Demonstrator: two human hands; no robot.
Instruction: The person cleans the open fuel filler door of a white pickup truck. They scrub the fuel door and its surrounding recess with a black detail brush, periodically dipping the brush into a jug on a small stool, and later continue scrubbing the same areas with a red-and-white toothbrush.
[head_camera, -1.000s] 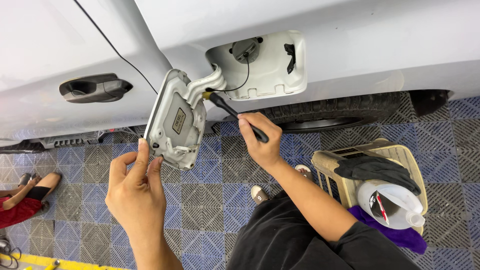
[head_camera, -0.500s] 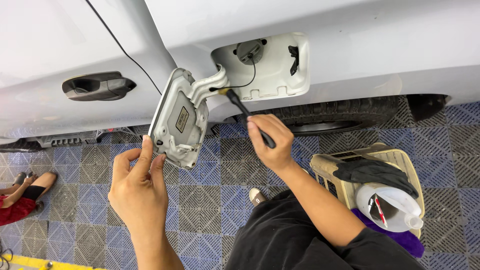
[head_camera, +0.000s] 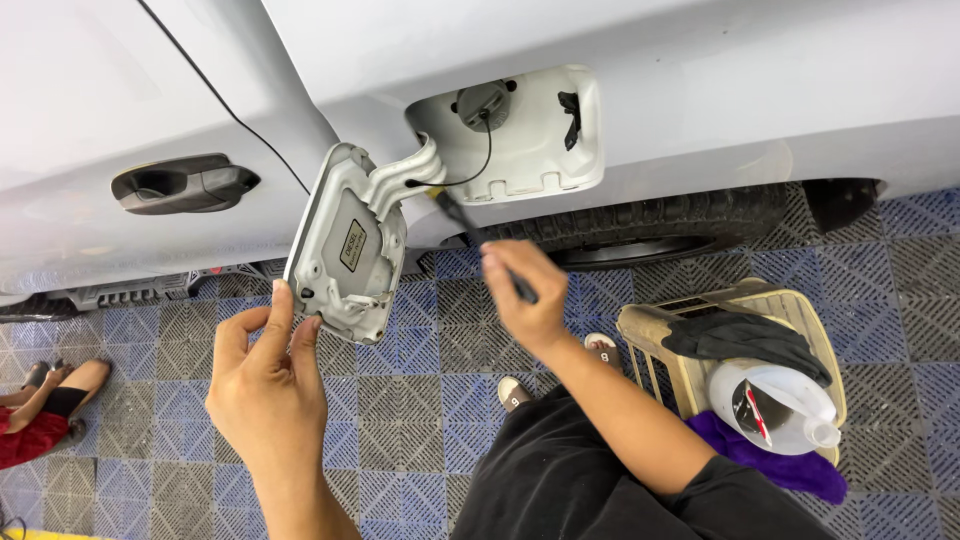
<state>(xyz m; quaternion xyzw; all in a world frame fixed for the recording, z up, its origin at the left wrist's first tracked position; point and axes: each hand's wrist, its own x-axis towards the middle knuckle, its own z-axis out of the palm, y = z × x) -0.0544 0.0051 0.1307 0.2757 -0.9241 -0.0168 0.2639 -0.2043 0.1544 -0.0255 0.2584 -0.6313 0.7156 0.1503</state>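
Two hands at work on a silver car's open fuel door (head_camera: 345, 245). L hand (head_camera: 265, 375) sits just below the door, fingers loosely spread & upright, fingertips (head_camera: 283, 298) touching the door's lower edge, steadying it; nothing gripped inside the palm. R hand (head_camera: 525, 295) is to the right of the door, fingers pinched around a thin black-handled brush (head_camera: 480, 245). Brush runs up & left from the hand; its tip meets the door's hinge arm (head_camera: 405, 180), just above the R knuckles. Can't tell bristle detail, too small.

Fuel recess (head_camera: 520, 135) lies above the R hand, w/ a grey filler cap (head_camera: 483, 100) at its top & a thin black tether hanging down from it. Tyre (head_camera: 650, 225) just right of the R hand. Door handle (head_camera: 180, 183) sits up & left of the L hand. Beige crate (head_camera: 790, 310) lower right of the R forearm holds a black glove (head_camera: 745, 335), a clear plastic jug (head_camera: 775, 405) & purple cloth (head_camera: 770, 460). Blue/grey grid floor tiles (head_camera: 400, 400) under both hands. Another person's legs (head_camera: 50, 395) far left of the L hand.
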